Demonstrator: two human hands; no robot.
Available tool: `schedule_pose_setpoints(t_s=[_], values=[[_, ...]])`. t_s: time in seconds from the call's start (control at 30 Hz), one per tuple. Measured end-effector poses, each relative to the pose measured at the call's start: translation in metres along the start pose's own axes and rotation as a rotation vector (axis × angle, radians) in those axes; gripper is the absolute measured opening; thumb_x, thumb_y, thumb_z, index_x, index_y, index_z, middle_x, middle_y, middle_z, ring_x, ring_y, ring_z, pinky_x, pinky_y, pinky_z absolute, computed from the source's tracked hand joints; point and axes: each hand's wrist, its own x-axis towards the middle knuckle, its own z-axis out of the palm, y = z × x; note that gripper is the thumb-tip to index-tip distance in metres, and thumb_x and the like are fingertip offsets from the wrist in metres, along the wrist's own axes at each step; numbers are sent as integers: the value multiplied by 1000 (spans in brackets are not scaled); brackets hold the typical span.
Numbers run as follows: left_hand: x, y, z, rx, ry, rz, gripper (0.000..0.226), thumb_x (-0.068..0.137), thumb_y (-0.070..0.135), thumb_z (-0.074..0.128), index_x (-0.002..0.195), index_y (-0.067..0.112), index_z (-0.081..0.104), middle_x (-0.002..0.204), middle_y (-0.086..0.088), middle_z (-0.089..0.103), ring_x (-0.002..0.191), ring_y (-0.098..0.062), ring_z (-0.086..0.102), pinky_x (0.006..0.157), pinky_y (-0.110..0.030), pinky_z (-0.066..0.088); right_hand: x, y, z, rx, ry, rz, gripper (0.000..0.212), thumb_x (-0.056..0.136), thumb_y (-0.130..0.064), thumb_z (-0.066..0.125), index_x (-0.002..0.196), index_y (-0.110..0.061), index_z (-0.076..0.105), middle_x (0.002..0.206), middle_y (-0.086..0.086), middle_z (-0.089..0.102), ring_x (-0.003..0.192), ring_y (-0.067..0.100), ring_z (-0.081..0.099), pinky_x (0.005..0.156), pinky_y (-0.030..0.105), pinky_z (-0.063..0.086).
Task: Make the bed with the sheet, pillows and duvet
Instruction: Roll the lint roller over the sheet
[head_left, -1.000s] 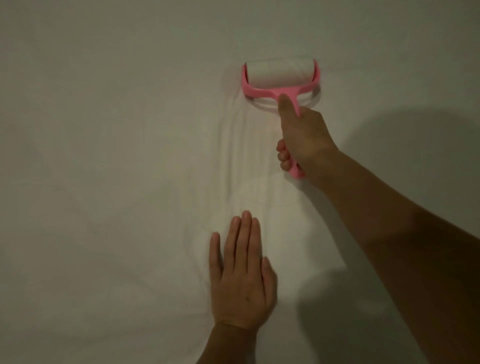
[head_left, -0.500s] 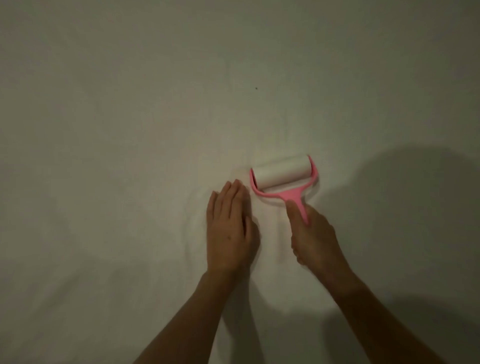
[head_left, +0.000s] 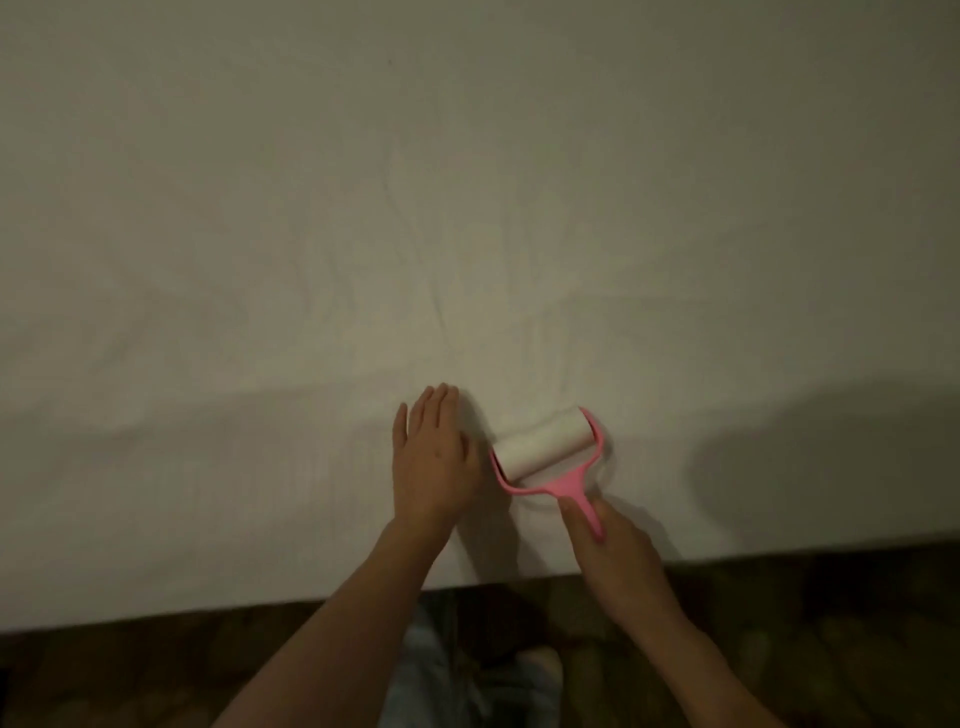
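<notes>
While the white sheet (head_left: 363, 234) is lying spread over the mattress with faint creases running across its middle, I am working near its front edge, and only the head view is available. Risk first: I am judging that the lint roller (head_left: 545, 451) could drag the loose cloth into a fresh fold if I am pushing faster than my flat hand is anchoring it; the creases just beyond my fingers suggest the fabric is not taut. A second risk is the sticky drum lifting the sheet near the edge, pulling it off the mattress corner. Pose: my left hand (head_left: 431, 452) is lying palm down on the sheet, fingers straight and together, holding nothing, just beside the roller's left end. My right hand (head_left: 618, 545) is gripping the pink handle, fingers wrapped under it and thumb lying along the top, with the drum touching the sheet and angled up to the right. Both forearms are reaching in over the bed edge from the dark floor (head_left: 831, 623). Pillows and duvet are not appearing in view; I am judging the task as early.
</notes>
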Motion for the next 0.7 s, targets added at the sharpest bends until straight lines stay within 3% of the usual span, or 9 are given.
schedule_pose_setpoints(t_s=[0.17, 0.33, 0.43, 0.53, 0.7], values=[[-33, 1, 7, 32, -22, 5, 52, 96, 16, 41, 147, 9, 30, 153, -7, 31, 144, -20, 20, 119, -34, 4, -49, 48, -17, -64, 6, 48, 40, 97, -47, 38, 74, -20, 54, 65, 1, 58, 63, 16, 58, 63, 35, 44], [-22, -5, 8, 53, 10, 22, 52, 94, 21, 31, 144, 5, 36, 150, -12, 36, 142, -25, 27, 120, -38, 12, -37, 37, -29, -10, 174, -13, 48, 90, -60, 31, 67, -20, 46, 60, 0, 53, 64, 21, 55, 66, 41, 43], [-1, -14, 8, 63, 119, 8, 55, 92, 23, 25, 140, 2, 42, 145, -15, 43, 137, -29, 36, 117, -43, 22, -2, -8, -38, 3, 208, -95, 48, 86, -61, 30, 63, -20, 39, 56, 3, 47, 57, 21, 51, 58, 37, 41], [27, -26, -2, 25, 199, -86, 51, 94, 15, 32, 143, 6, 38, 149, -10, 39, 140, -23, 30, 119, -36, 13, 50, -70, -42, -83, 217, -214, 49, 91, -59, 32, 60, -21, 35, 55, 1, 46, 56, 22, 49, 55, 35, 37], [82, -64, -39, -21, 304, -165, 48, 95, 15, 35, 141, 2, 39, 149, -13, 37, 141, -23, 29, 118, -37, 15, 142, -182, -30, -423, 210, -427, 47, 96, -53, 32, 70, -16, 43, 82, 17, 64, 82, 38, 58, 69, 37, 41]])
